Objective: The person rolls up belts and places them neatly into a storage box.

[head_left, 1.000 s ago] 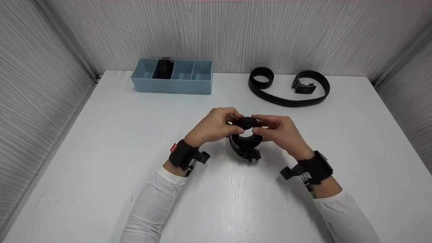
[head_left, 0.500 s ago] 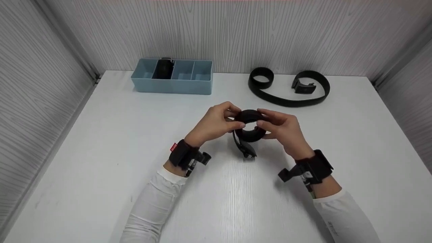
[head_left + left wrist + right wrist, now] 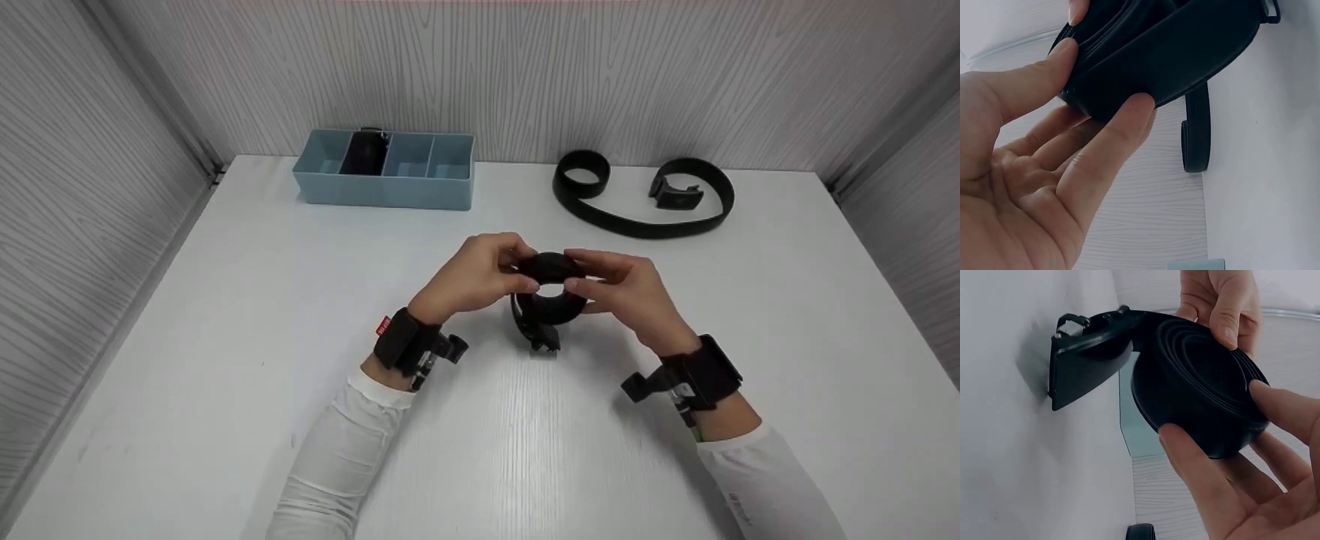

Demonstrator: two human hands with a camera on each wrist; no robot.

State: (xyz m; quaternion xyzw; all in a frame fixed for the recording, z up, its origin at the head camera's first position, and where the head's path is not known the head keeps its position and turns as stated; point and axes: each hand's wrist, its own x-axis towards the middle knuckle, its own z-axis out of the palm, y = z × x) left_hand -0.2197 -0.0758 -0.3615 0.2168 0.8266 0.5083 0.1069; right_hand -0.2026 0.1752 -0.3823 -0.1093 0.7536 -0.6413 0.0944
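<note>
Both hands [image 3: 480, 281] pinch rolled belt [image 3: 551, 296] (probably above table [image 3: 225, 300]), mid-table.

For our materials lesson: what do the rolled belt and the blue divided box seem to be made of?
Rolled belt: likely matte black leather or faux leather, bending smoothly into tight coils; its buckle looks like dark, hard metal or plastic. Divided box: probably moulded plastic, with an even pale blue colour and thin, straight walls.

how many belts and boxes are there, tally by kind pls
black belts: 3 (rolled belt held in both hands, loose belt on the table, one rolled in the box)
blue divided box: 1
total: 4
</note>
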